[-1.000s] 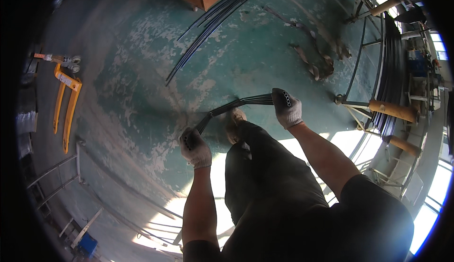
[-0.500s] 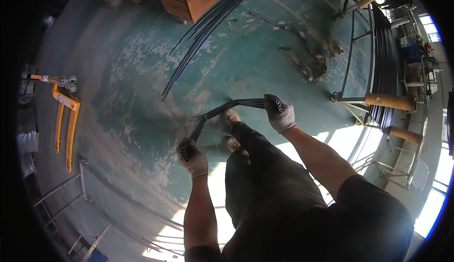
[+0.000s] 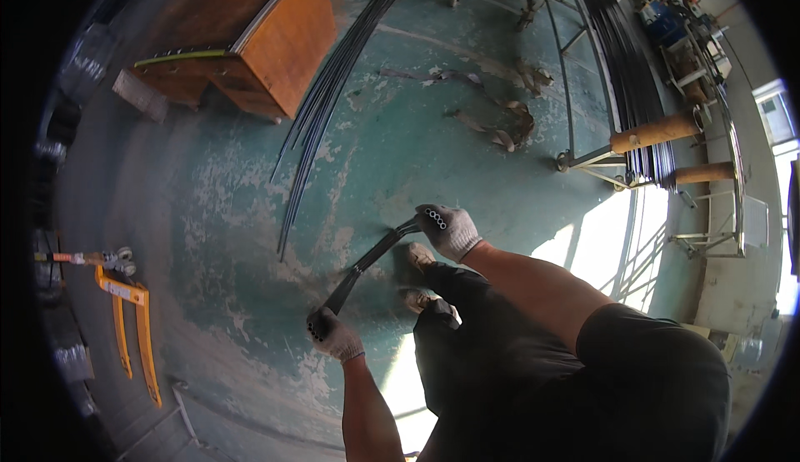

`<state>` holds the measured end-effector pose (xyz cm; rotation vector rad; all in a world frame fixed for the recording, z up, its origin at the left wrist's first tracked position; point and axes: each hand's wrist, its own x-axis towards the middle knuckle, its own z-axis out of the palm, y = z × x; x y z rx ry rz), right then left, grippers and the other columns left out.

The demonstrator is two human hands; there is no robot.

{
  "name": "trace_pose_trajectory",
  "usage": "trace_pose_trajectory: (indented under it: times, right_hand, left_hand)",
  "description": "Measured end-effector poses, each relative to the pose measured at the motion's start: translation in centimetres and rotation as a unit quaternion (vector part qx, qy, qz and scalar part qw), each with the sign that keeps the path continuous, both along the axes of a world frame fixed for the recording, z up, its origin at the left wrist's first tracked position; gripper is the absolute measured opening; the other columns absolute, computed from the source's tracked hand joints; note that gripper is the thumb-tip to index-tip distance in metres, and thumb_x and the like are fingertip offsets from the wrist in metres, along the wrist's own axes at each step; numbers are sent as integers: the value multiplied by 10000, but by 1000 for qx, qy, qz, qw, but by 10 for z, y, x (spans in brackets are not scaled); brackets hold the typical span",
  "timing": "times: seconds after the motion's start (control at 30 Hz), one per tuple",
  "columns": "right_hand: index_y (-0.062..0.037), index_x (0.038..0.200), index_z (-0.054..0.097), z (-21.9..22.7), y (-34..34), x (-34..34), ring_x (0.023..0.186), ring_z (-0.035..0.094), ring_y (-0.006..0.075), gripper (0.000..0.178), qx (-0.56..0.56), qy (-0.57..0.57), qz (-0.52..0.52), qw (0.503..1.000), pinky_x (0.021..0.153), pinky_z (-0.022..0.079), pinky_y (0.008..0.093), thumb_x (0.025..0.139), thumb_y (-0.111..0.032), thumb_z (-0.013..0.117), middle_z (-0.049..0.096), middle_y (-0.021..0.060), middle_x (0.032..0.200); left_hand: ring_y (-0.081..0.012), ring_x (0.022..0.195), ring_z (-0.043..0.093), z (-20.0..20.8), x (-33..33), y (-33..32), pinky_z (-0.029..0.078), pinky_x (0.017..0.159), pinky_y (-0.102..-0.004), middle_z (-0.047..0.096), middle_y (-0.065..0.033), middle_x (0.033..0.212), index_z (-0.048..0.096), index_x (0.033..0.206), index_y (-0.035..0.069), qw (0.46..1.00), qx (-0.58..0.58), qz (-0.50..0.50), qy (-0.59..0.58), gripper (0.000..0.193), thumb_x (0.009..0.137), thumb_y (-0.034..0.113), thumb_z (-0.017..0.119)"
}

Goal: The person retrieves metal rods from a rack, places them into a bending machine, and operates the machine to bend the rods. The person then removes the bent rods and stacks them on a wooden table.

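Note:
A bundle of thin dark rods stretches between my two gloved hands, over the floor in front of my shoes. Its left end is gripped in my left hand, lower in the view, with the fingers wrapped round it. Higher up and to the right, my right hand closes round the other end. Both gloves are pale with dark finger parts, which hide the gripped portions. Between the hands the bundle appears bent, and pale marks cross it. Beyond it, more long dark rods lie on the floor.
An orange-brown wooden desk stands at the upper left. A yellow pallet jack is at the left. On the right, a metal rack with brown rollers carries many dark rods. Crumpled straps lie on the green floor.
My view has turned, bringing more of the desk into sight. My right hand has come closer to my left hand in the picture; both still hold the bundle.

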<state>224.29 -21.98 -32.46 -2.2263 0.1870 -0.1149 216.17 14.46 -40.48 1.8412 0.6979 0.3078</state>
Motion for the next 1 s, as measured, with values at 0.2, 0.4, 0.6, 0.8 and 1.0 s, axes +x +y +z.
trace_pose_trajectory:
  times: [0.2,0.4,0.6,0.8,1.0]
  right_hand:
    - [-87,1149,778,41,-60,-20,952,760,480,208,-48,-49,-30,997,824,623,557,1094,-279,717,804,186,1033]
    - [-80,1130,770,89,-171,-74,880,765,454,204,-40,-59,-163,984,761,614,542,1119,-274,710,789,178,983]
    - [-65,1152,795,124,-302,-133,969,788,449,240,-77,-39,-312,946,816,644,520,1127,-283,698,801,200,1032]
    - [-83,1124,812,142,-446,-171,932,808,402,173,-99,-50,-401,909,778,652,500,1117,-203,688,815,165,1038]
    - [-79,1111,813,166,-562,-164,901,805,410,155,-41,-68,-492,867,755,645,497,1103,-204,721,812,161,1008]
  left_hand:
    - [-343,1082,794,53,40,-45,649,949,-482,817,-217,1200,770,1184,-91,998,-21,-53,-28,261,1129,165,772]
    - [-317,1050,809,113,96,-175,641,950,-475,832,-179,1164,775,1149,-86,986,13,-168,-5,190,1090,94,784]
    - [-276,1030,815,148,156,-349,640,930,-430,840,-140,1136,787,1202,-46,949,37,-312,16,191,1053,68,822]
    - [-227,1017,800,181,198,-565,639,926,-387,835,-108,1139,797,1207,-28,902,-5,-432,1,212,1021,58,853]
    - [-195,1025,793,215,237,-742,643,939,-361,828,-78,1151,796,1233,-1,862,-50,-504,-8,194,1044,36,820]
